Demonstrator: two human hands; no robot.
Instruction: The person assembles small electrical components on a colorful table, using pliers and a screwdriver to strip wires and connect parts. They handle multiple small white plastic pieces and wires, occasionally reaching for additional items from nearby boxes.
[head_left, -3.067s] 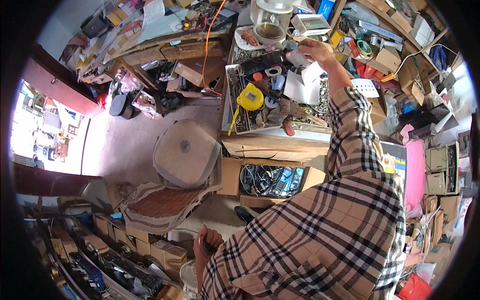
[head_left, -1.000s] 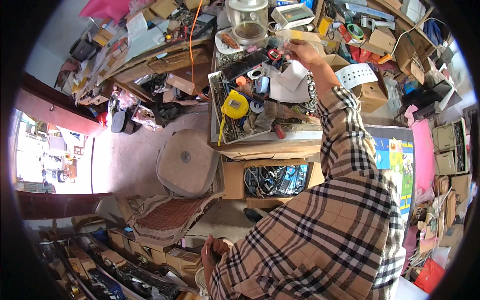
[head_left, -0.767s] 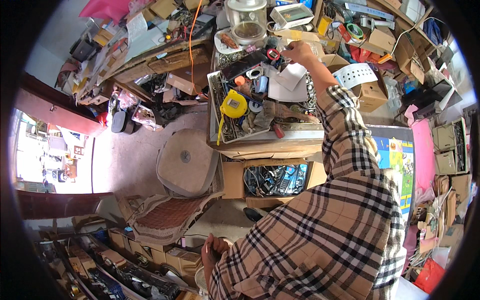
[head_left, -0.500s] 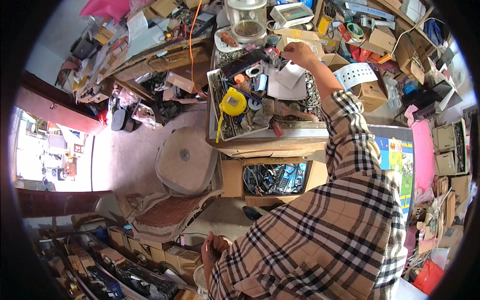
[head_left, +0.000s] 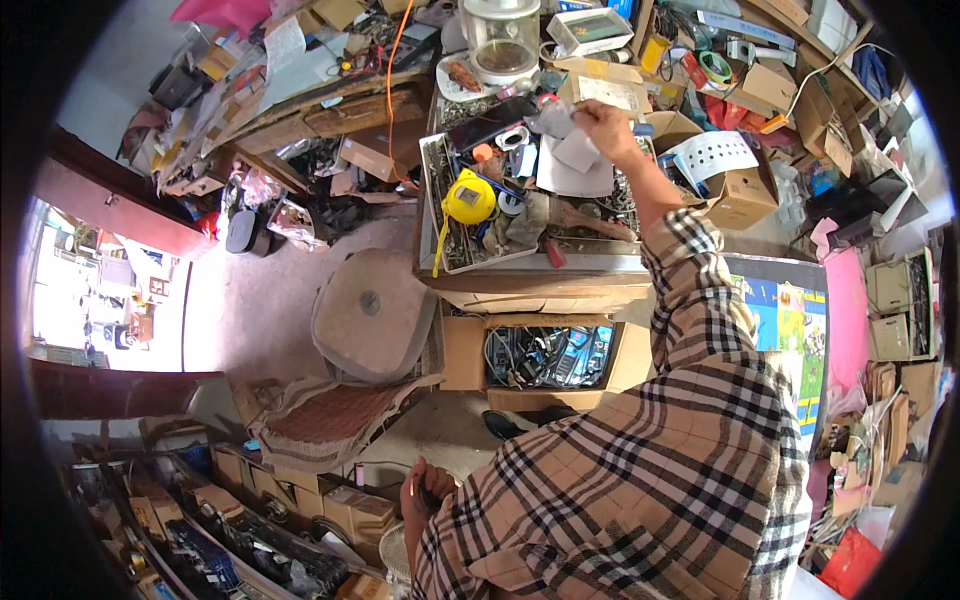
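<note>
My right hand (head_left: 607,132) reaches over the cluttered tray, fingers pinched on a small, crumpled, translucent plastic bag (head_left: 555,121). Under it lie white paper sheets (head_left: 572,172). A yellow tape measure (head_left: 469,199) with its tape hanging out rests at the left of the white tray (head_left: 488,266). Nearer the tray's front edge are a wooden-handled brush (head_left: 575,217) and a small red object (head_left: 555,254). Low in the view, beside my body, my left hand (head_left: 426,487) is curled; whatever it may hold is too dark to make out.
A glass jar (head_left: 502,45) stands behind the tray. Below the table edge sits an open carton (head_left: 463,352) of cables and blue parts. A cushioned chair (head_left: 372,312) is at left, an orange cord (head_left: 391,85) hangs behind, and a cardboard box (head_left: 745,196) stands at right.
My right hand has shifted slightly down and right, and the translucent bag now shows at its fingertips. My left hand stays curled in about the same place.
</note>
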